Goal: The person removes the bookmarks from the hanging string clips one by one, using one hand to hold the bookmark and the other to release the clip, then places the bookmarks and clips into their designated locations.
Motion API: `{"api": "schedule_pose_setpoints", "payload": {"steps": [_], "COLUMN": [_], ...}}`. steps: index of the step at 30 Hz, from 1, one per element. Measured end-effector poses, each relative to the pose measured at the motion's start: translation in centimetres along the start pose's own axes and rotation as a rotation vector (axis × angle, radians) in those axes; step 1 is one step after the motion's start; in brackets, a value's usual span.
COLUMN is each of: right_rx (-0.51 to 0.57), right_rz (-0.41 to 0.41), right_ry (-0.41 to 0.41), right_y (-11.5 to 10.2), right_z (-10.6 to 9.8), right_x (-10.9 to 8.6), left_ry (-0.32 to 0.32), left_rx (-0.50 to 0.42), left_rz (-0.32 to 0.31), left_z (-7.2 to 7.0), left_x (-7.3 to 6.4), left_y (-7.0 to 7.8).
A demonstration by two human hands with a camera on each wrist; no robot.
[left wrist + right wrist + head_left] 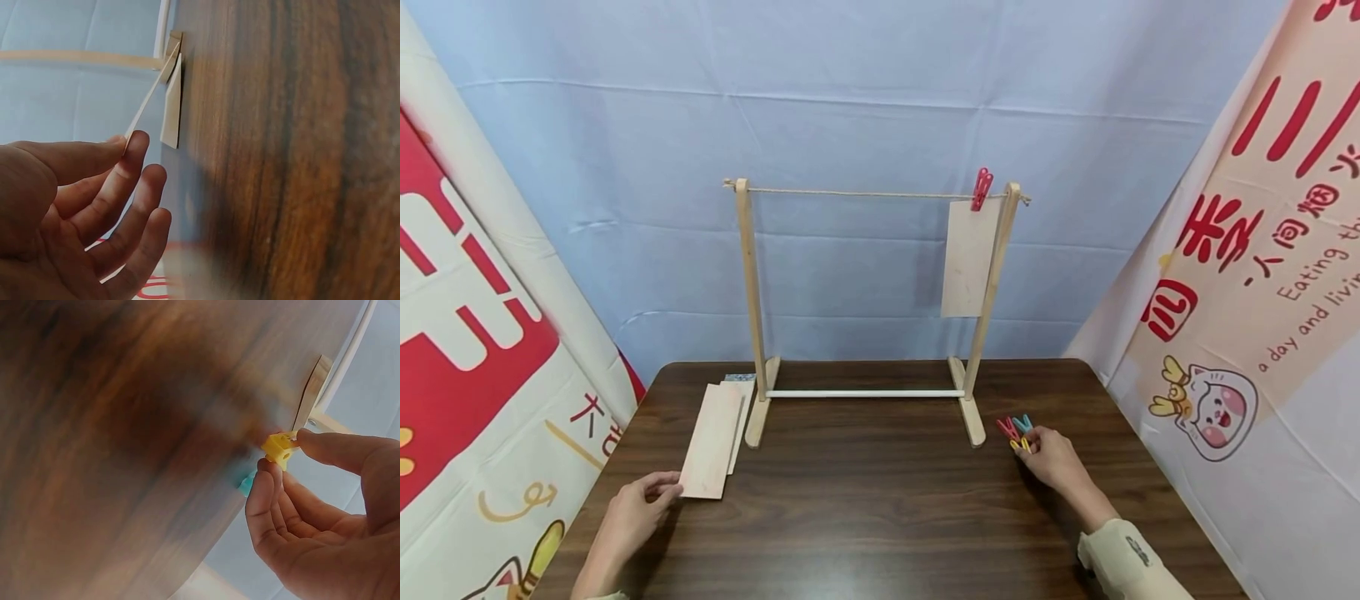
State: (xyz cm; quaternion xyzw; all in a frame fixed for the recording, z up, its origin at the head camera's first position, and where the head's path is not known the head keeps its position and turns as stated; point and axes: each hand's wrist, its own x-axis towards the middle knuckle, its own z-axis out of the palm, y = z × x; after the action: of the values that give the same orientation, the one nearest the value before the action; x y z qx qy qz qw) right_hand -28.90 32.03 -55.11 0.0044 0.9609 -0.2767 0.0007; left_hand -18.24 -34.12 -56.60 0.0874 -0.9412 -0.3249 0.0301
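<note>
My left hand (636,512) pinches the near end of a thin, pale wooden board (711,442) between thumb and fingers. In the left wrist view that board (145,103) slants up off the table, its other fingers loosely bent below. Beneath it lies a second pale board (742,429), partly covered. Over at the table's right, my right hand (1058,460) has thumb and fingertips on a yellow clothespin (277,449). A red clothespin (1007,428) and a blue one (1022,423) lie beside it on the table.
A wooden stand (748,283) with a rope (850,193) strung across its top stands at the back of the brown table (865,500). Near its right post, a pale board (966,267) hangs from a red clothespin (981,190). A blue patterned piece (740,377) shows behind the left boards.
</note>
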Motion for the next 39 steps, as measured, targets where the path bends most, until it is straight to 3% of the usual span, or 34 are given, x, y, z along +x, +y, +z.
{"api": "schedule_pose_setpoints", "payload": {"steps": [19,39], "right_rx": [-0.016,-0.025], "right_rz": [-0.021,-0.044], "right_ry": [-0.006,0.018], "right_y": [0.2,0.1], "right_z": [0.4,0.7], "right_x": [0.2,0.4], "left_ry": [-0.058,-0.054], "left_rx": [-0.058,-0.046], "left_rz": [-0.041,-0.033], "left_z": [0.2,0.6], "left_x": [0.9,1.2], "left_y": [0.0,0.2]}}
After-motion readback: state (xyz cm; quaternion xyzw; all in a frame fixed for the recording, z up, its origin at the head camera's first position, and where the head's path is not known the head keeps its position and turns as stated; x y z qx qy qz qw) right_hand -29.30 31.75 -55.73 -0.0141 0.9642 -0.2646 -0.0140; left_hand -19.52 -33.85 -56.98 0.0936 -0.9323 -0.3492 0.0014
